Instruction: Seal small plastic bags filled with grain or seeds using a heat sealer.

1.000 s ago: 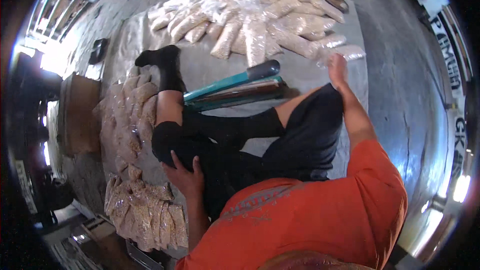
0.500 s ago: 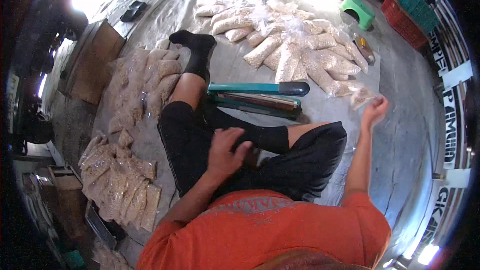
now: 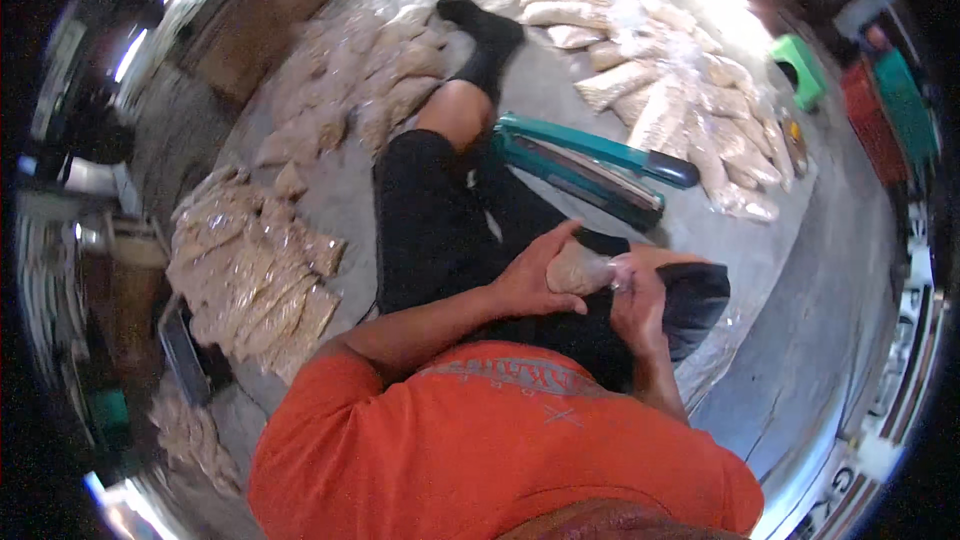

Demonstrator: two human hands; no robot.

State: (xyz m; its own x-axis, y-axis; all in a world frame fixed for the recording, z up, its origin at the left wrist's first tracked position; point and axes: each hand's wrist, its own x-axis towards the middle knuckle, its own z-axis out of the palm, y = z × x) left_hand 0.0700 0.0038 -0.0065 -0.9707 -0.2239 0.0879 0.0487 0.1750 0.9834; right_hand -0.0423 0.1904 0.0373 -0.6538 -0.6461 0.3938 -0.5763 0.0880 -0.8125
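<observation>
In front of my body, over my crossed legs, I hold a small clear plastic bag (image 3: 578,272) with pale beige contents. My left hand (image 3: 528,276) cups its filled end between thumb and fingers. At the gathered, loose end my right hand (image 3: 640,308) pinches the plastic. Just beyond my hands lies a long teal bag sealer (image 3: 600,147) with a black-tipped lever, beside my shin. Filled clear bags (image 3: 660,105) fan out in a heap at the far right.
More filled bags (image 3: 335,90) lie left of my leg, with another heap (image 3: 245,260) nearer. A dark tray (image 3: 186,352) and a brown box (image 3: 262,25) stand at the left. Far right are a green stool (image 3: 803,75), a red basket (image 3: 870,125) and a teal crate (image 3: 905,110).
My right hand has brought the small bag from the far-right heap in to my lap. My left hand has moved right and closed on it. The whole view has turned and shifted.
</observation>
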